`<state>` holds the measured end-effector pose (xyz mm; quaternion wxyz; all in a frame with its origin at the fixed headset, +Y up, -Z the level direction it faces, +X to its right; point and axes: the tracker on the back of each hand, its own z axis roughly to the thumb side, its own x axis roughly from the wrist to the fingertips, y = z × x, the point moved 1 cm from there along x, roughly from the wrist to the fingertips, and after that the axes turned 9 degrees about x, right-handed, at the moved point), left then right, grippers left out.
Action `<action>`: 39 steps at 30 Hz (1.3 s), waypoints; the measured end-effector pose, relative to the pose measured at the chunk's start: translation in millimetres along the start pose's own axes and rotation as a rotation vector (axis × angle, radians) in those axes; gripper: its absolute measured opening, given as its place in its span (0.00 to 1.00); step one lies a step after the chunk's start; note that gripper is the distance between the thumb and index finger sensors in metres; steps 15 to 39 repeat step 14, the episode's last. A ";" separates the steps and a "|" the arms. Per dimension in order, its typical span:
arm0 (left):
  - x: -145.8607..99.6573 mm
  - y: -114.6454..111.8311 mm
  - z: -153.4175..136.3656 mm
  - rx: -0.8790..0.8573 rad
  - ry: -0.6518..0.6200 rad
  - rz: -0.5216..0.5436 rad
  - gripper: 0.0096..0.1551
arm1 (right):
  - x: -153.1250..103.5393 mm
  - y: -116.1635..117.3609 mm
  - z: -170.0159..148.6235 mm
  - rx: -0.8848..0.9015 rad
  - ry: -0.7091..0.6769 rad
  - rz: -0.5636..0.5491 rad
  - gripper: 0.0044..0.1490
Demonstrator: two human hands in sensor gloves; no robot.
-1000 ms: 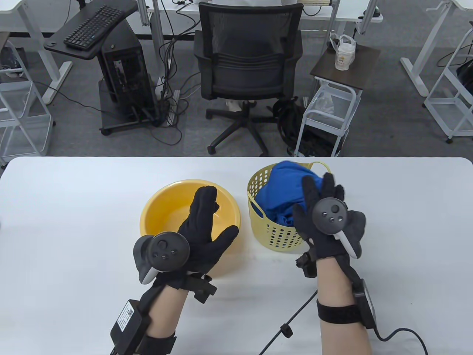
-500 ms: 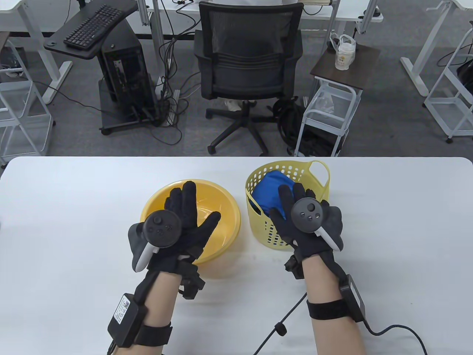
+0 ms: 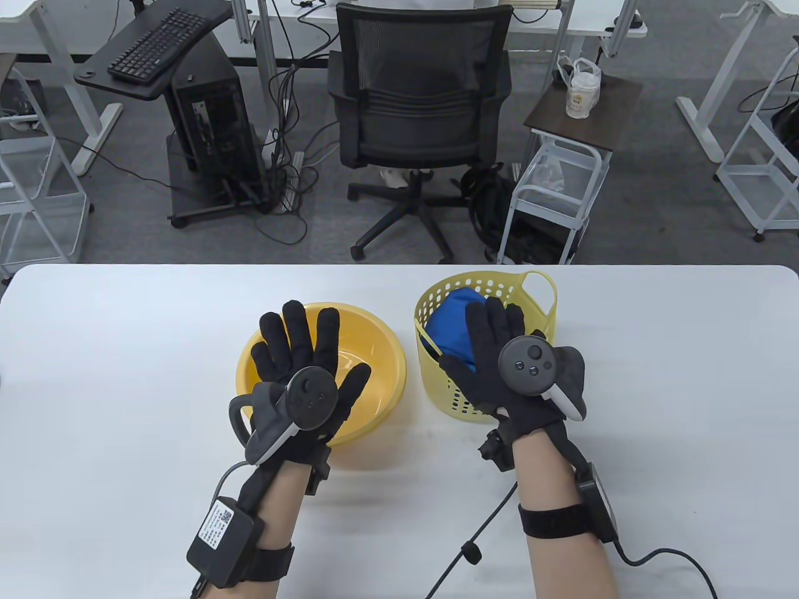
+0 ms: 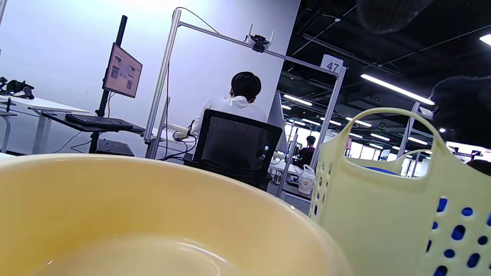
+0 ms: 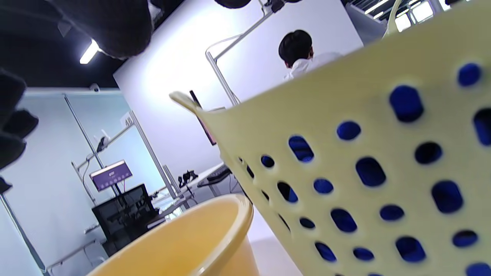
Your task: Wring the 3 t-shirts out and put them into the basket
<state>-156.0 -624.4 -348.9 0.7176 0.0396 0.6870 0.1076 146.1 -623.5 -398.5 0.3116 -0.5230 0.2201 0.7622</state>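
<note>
A pale yellow perforated basket (image 3: 535,293) stands right of centre on the white table, with blue t-shirt fabric (image 3: 450,324) piled inside; blue shows through its holes (image 5: 406,102) in the right wrist view. My right hand (image 3: 493,343) hovers over the basket's near side, fingers straight and spread, holding nothing. An orange-yellow basin (image 3: 381,349) sits left of the basket; its inside (image 4: 115,214) looks bare in the left wrist view. My left hand (image 3: 299,349) is over the basin's near half with fingers spread, holding nothing.
The basket's handle (image 4: 387,115) and wall (image 4: 376,222) rise close beside the basin. Beyond the table's far edge stand a black office chair (image 3: 418,112), a keyboard cart (image 3: 156,50) and a white trolley (image 3: 562,181). A cable (image 3: 487,536) trails on the table by my right forearm.
My right hand pulled back from the raised blue fabric, which now sits lower in the basket. My left hand turned from edge-on to palm down and spread its fingers over the basin.
</note>
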 end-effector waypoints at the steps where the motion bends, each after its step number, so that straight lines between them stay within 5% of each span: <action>1: 0.4 -0.9 -2.3 0.006 0.009 -0.008 0.55 | -1.0 -3.7 -0.3 0.015 -0.006 -0.024 0.58; 39: -1.7 0.1 5.9 -0.060 -0.032 -0.044 0.55 | 0.3 -1.5 -2.0 0.012 0.012 0.011 0.58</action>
